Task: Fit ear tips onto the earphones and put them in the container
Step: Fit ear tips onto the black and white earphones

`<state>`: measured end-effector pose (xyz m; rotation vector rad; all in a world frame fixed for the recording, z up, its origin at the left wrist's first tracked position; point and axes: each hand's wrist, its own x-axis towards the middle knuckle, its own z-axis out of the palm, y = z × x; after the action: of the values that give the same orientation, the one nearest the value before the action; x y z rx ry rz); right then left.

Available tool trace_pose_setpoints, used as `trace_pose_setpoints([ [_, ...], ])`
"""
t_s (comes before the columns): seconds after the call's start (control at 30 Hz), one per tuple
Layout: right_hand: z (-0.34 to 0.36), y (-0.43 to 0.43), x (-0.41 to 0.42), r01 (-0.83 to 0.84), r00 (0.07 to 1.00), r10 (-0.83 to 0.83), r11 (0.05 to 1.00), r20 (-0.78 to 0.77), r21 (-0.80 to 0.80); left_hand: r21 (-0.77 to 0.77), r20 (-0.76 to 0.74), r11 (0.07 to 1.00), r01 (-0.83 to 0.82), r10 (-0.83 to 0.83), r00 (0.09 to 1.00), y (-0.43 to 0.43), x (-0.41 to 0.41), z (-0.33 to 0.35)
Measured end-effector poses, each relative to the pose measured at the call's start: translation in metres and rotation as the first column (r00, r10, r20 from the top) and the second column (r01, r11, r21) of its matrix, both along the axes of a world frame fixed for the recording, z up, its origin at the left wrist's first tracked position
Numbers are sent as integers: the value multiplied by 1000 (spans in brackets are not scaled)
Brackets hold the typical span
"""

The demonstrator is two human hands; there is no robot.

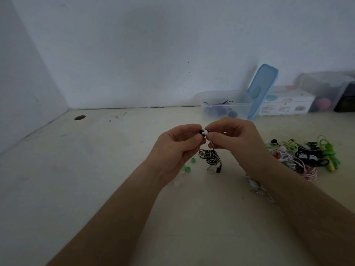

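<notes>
Head: earbud (204, 132) between left hand (175, 148), right hand (237, 140)

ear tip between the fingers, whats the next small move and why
Likely push the white ear tip onto the black earbud with a slight twist. The left hand pinches the earbud, the right hand pinches the ear tip, and the two parts meet; whether the tip is fully seated is too small to tell. The open container stands behind.
</notes>
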<state>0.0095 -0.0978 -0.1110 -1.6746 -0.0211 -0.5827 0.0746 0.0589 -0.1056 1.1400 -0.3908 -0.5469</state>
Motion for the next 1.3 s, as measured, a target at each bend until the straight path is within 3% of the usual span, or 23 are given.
trace_pose_setpoints([
  [0.77,-3,-5,2,-49,996,54,996,-66,75,8,42,1000,-20,19,999,4,2,1],
  [1.3,-3,-3,2,-30,999,32,996,-23,85,28,60,999,-28,26,998,4,3,1],
])
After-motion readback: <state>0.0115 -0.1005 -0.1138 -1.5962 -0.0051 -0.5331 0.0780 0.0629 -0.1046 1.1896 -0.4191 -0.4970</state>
